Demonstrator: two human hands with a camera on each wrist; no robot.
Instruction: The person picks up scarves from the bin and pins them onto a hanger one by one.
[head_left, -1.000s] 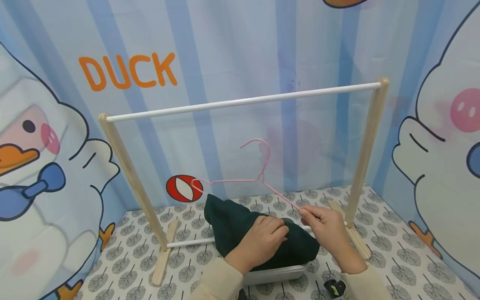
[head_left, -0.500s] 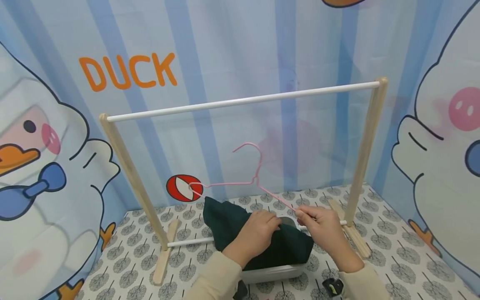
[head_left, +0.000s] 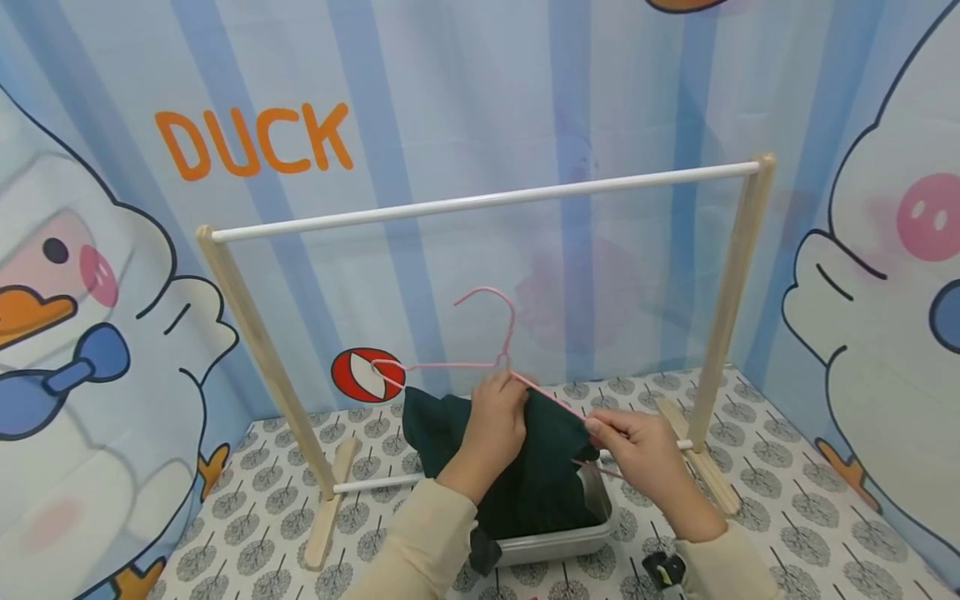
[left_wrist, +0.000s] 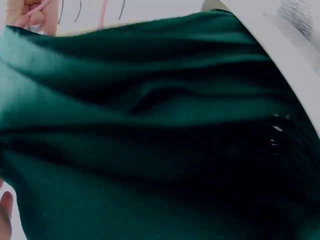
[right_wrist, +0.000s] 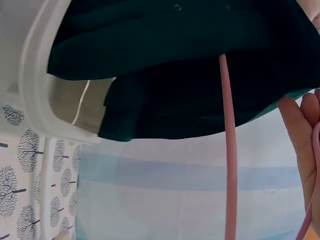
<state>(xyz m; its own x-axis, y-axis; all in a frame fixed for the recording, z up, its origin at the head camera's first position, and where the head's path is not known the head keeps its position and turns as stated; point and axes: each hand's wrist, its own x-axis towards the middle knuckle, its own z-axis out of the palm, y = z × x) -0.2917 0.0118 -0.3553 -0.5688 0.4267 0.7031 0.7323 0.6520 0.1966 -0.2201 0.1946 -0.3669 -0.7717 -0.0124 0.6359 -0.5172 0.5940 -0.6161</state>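
A pink wire clothes hanger (head_left: 508,329) stands hook up in the head view, its left end partly inside a dark green cloth garment (head_left: 543,467). My right hand (head_left: 641,450) pinches the hanger's right end. My left hand (head_left: 495,425) grips the garment's upper edge just below the hanger's neck. The cloth runs up along the hanger's right arm, and its lower part lies in a light-coloured tray (head_left: 555,546). In the right wrist view the hanger's lower bar (right_wrist: 229,150) passes in under the garment (right_wrist: 165,100). The cloth hides most of that bar.
A rack with a white top rail (head_left: 487,201) and wooden posts (head_left: 262,350) stands behind the hands. Its white lower rail (head_left: 378,483) runs behind the tray. The tree-patterned tablecloth (head_left: 795,500) reaches a cartoon-printed curtain (head_left: 480,100). Dark wrist devices (head_left: 663,569) sit by the sleeves.
My left hand has lifted the garment's edge up to the hanger's neck, uncovering the tray's right end. The hanger has shifted left, still in my right hand.
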